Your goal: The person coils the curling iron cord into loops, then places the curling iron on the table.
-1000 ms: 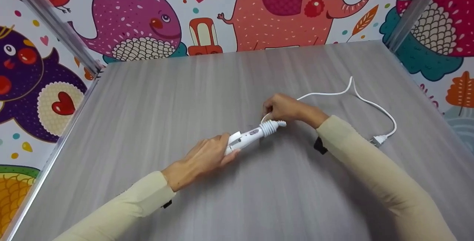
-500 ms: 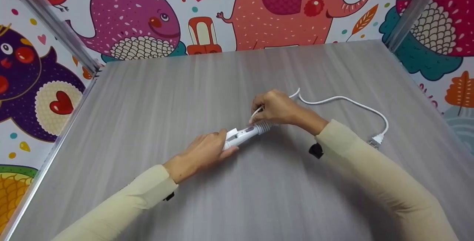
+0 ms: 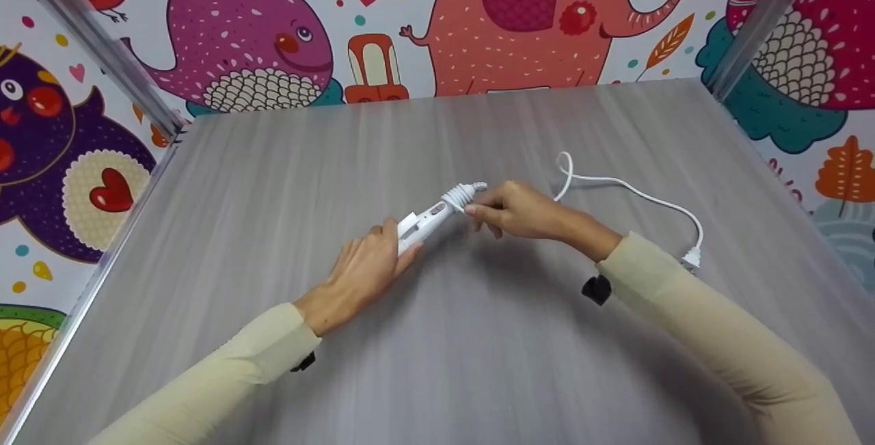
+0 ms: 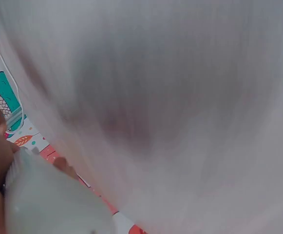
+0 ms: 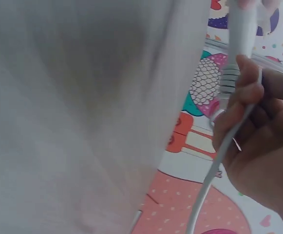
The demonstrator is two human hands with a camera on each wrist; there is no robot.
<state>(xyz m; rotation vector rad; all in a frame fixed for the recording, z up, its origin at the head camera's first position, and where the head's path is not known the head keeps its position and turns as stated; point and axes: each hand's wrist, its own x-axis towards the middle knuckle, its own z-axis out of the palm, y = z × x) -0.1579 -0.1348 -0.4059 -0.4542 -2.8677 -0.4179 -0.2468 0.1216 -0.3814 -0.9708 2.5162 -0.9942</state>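
A white hair curling iron (image 3: 424, 223) points up and to the right over the table in the head view. My left hand (image 3: 366, 260) grips its lower part, hiding that end. White cord (image 3: 458, 196) is wound in several turns around the handle near its cord end. Beside those turns, my right hand (image 3: 523, 209) pinches the cord between thumb and fingers. The right wrist view shows the cord (image 5: 207, 185) running down across the fingers of my right hand (image 5: 263, 117), with the coiled turns (image 5: 229, 80) just behind. A pale, blurred body (image 4: 53, 195) fills the left wrist view's lower left.
The loose cord loops behind my right hand and runs right to a plug (image 3: 692, 258) near my right sleeve (image 3: 683, 301). A grey wood-grain table (image 3: 307, 178) lies beneath. Printed cartoon walls (image 3: 273, 35) and metal posts (image 3: 116, 48) bound its back and sides.
The curling iron has swung upward and left, tilting more steeply. My right hand has carried the cord around the handle and is now on its right side. The free cord and plug have drawn left.
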